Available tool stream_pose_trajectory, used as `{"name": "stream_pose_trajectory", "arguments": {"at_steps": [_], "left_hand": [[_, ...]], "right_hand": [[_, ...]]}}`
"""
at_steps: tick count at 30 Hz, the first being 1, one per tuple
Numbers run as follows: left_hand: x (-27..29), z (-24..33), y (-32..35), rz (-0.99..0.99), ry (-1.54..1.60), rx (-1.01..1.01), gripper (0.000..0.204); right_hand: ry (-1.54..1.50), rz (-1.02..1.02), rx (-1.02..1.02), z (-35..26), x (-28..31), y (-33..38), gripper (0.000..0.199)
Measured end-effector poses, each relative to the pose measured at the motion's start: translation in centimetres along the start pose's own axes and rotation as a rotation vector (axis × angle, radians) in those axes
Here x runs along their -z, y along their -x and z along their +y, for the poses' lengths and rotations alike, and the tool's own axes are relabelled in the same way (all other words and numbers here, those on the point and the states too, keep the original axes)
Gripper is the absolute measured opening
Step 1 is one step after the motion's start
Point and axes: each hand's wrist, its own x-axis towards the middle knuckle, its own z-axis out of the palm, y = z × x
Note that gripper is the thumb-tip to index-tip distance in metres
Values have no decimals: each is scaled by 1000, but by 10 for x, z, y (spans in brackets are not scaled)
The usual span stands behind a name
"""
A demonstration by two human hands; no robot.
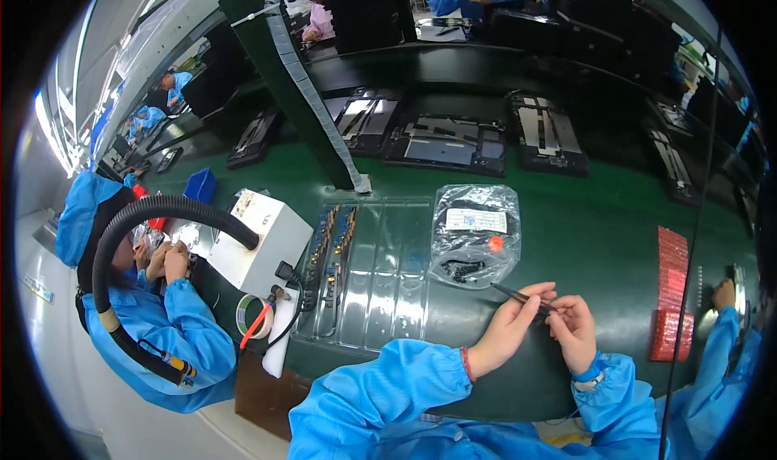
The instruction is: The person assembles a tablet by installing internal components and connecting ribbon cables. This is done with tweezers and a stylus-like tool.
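Black tweezers (510,293) slant across my two hands, with their tip just in front of a clear plastic bag. My left hand (508,334) is closed round the tweezers, thumb and forefinger along the shaft. Close on its right, my right hand (575,330) is closed in a pinch at the back end of the tweezers; whether a small part is also in those fingers is too small to tell. The plastic bag (494,197) lies beyond my hands, bearing a white label and an orange dot, with small black parts (461,270) inside near its mouth.
A clear ribbed tray (396,274) holds rows of small parts at its left. A white box (263,241) with a black hose, a tape roll (251,314) and a co-worker (162,330) are leftward. Red bubble wrap (672,298) lies right; device panels (445,144) line the back.
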Motion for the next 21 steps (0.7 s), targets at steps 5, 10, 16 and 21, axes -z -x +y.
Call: {"name": "stream_pose_trajectory", "arguments": {"at_steps": [5,10,16,21], "left_hand": [[-2,-2,0,-22,-3,-14,39],[-3,-1,2,-82,-48,16,38],[-4,5,2,-231,-505,-167,42],[-3,-4,1,-93,-52,-17,43]], "right_hand": [[24,-38,-34,9,9,0,18],[-41,-93,35,8,-1,1,27],[385,-153,156,5,0,4,31],[6,-36,91,11,0,3,25]]}}
